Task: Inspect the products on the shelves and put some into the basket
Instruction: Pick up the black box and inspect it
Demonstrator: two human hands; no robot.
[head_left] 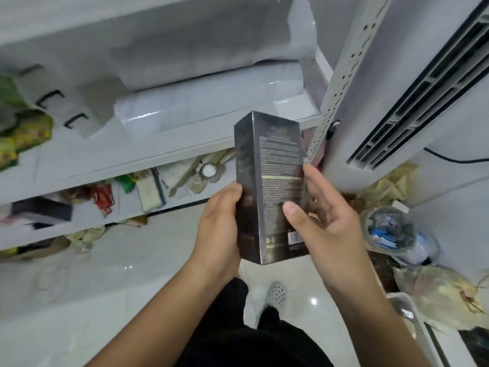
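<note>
- The left hand grips the dark printed box's lower left edge, fingers curled behind it.
- The right hand pinches its right side, thumb on the text panel.
- The box stands upright between both hands, its long axis pointing toward the shelves beyond.
- No basket can be clearly made out.

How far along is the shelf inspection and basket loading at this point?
Done: a tall black cardboard box is off the white shelves. In hand: the left hand grips its side while the right hand steadies it, thumb on the printed text face, so inspection is underway. Left: deciding, then putting it in a basket, which is not clearly visible here.
</note>
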